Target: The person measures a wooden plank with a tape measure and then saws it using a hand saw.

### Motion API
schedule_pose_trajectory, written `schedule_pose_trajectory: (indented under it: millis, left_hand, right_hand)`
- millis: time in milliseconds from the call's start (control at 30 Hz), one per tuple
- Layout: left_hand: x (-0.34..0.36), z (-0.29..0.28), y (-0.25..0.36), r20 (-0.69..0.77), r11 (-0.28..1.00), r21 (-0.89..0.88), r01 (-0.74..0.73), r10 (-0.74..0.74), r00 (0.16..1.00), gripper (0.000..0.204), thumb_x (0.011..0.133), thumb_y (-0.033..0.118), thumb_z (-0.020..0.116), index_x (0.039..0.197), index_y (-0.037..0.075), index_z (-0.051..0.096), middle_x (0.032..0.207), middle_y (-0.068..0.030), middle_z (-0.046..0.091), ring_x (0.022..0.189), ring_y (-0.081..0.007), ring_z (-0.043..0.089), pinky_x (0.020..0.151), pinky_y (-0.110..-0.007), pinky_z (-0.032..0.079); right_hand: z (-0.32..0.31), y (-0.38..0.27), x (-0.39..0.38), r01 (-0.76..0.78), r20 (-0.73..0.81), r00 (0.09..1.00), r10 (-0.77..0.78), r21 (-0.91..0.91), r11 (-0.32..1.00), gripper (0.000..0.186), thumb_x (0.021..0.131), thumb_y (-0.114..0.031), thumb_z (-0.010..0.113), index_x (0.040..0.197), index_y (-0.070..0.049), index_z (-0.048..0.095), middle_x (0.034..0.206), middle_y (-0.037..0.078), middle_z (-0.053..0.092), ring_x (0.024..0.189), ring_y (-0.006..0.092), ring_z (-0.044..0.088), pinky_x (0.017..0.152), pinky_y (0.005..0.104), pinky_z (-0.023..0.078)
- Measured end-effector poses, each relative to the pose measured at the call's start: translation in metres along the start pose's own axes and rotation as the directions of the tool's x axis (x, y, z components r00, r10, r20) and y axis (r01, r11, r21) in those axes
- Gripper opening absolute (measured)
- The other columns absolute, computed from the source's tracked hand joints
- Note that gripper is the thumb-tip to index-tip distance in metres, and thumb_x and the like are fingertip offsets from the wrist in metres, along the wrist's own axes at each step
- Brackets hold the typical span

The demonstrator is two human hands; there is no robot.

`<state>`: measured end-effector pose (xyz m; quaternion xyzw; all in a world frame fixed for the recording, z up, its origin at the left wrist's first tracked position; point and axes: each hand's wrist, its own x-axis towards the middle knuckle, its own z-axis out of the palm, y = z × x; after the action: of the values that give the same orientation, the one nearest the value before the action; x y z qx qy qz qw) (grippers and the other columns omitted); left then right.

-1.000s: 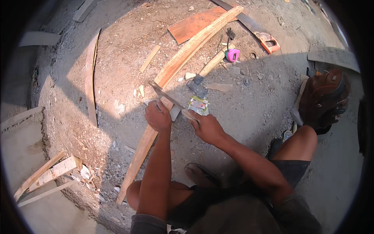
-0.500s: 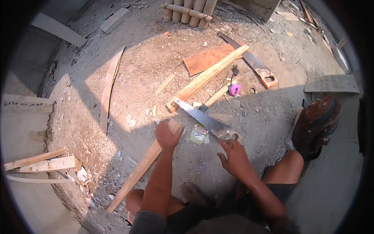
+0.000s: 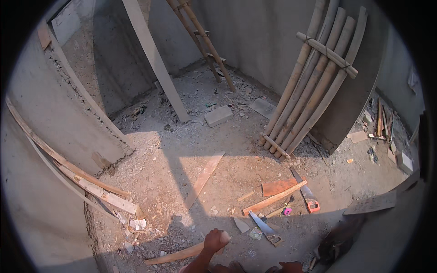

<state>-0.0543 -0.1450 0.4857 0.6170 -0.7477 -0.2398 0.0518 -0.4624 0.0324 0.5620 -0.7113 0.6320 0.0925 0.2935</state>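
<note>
My left hand (image 3: 214, 240) is closed around the upper end of a wooden plank (image 3: 177, 255), which slants down to the left along the ground. At the bottom edge my right hand (image 3: 290, 266) is partly cut off, and its fingers are hard to make out. A handsaw (image 3: 265, 229) with a pale handle lies on the ground between my hands, apart from both. Next to its blade are a small pale wood piece (image 3: 241, 225) and a clear-and-green packet (image 3: 256, 234).
Beyond lie a long wooden batten (image 3: 275, 198), a reddish board (image 3: 278, 186), an orange-handled saw (image 3: 306, 193), a hammer (image 3: 274, 213) and a pink tape measure (image 3: 287, 211). A bamboo rack (image 3: 314, 82) leans at the back right. A post (image 3: 157, 63) and ladder (image 3: 205, 43) stand behind.
My view has tilted up toward the walls. My right hand has moved away from the saw handle, toward the bottom edge. My left hand still holds the plank.
</note>
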Motion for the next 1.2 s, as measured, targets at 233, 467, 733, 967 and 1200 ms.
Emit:
schedule_pose_trajectory:
  millis: [233, 467, 733, 967, 1200]
  left_hand:
    - [-0.126, -0.225, 0.001, -0.579, 0.997, -0.066, 0.033, -0.065, 0.813, 0.055, 0.079, 0.045, 0.086, 0.113, 0.005, 0.072, 0.104, -0.0206, 0.073, 0.106, -0.0421, 0.067, 0.092, -0.054, 0.054]
    - [-0.193, -0.440, 0.026, -0.867, 0.915, -0.270, 0.300, -0.366, 0.337, 0.056, 0.075, 0.042, 0.089, 0.105, -0.001, 0.069, 0.092, -0.0169, 0.063, 0.088, -0.0352, 0.060, 0.083, -0.050, 0.053]
    - [-0.122, -0.598, 0.135, -0.884, 0.796, -0.468, -0.383, -0.428, 0.189, 0.039, 0.089, 0.015, 0.083, 0.118, -0.003, 0.065, 0.098, -0.0014, 0.064, 0.092, -0.0083, 0.061, 0.075, -0.024, 0.051]
    - [-0.100, -0.650, 0.122, -0.655, 0.503, -0.567, -0.652, -0.756, -0.014, 0.035, 0.105, 0.039, 0.063, 0.123, 0.009, 0.066, 0.113, -0.0020, 0.069, 0.101, -0.0148, 0.068, 0.091, -0.036, 0.053]
    - [-0.066, -0.669, 0.032, -0.596, 0.255, -0.584, -0.770, -0.779, 0.194, 0.045, 0.105, 0.042, 0.062, 0.138, 0.011, 0.060, 0.133, -0.0050, 0.064, 0.122, -0.0196, 0.062, 0.102, -0.041, 0.053]
  right_hand:
    - [-0.124, -0.029, -0.038, -0.130, 0.113, 0.988, 0.103, 0.266, 0.955, 0.057, 0.088, -0.039, 0.073, 0.136, -0.008, 0.068, 0.117, 0.029, 0.072, 0.111, 0.0454, 0.068, 0.098, 0.0529, 0.054]
    - [-0.204, -0.064, -0.047, 0.064, -0.050, 0.998, -0.043, 0.569, 0.820, 0.045, 0.090, -0.038, 0.070, 0.120, -0.005, 0.074, 0.112, 0.027, 0.074, 0.106, 0.0432, 0.071, 0.090, 0.0495, 0.055]
    - [-0.184, -0.070, 0.130, 0.417, -0.169, 0.909, -0.382, 0.325, 0.849, 0.076, 0.081, -0.042, 0.082, 0.146, -0.008, 0.062, 0.133, 0.029, 0.067, 0.121, 0.0429, 0.065, 0.105, 0.0478, 0.051]
    - [-0.336, -0.052, 0.184, 0.161, -0.547, 0.836, 0.033, 0.303, 0.939, 0.132, 0.060, -0.028, 0.101, 0.165, -0.007, 0.025, 0.156, 0.027, 0.040, 0.143, 0.0436, 0.043, 0.115, 0.0525, 0.039]
    - [-0.395, 0.013, 0.270, -0.047, -0.753, 0.641, 0.149, 0.155, 0.987, 0.129, 0.061, -0.029, 0.100, 0.164, -0.011, 0.024, 0.172, 0.020, 0.021, 0.157, 0.0404, 0.024, 0.123, 0.0671, 0.015]
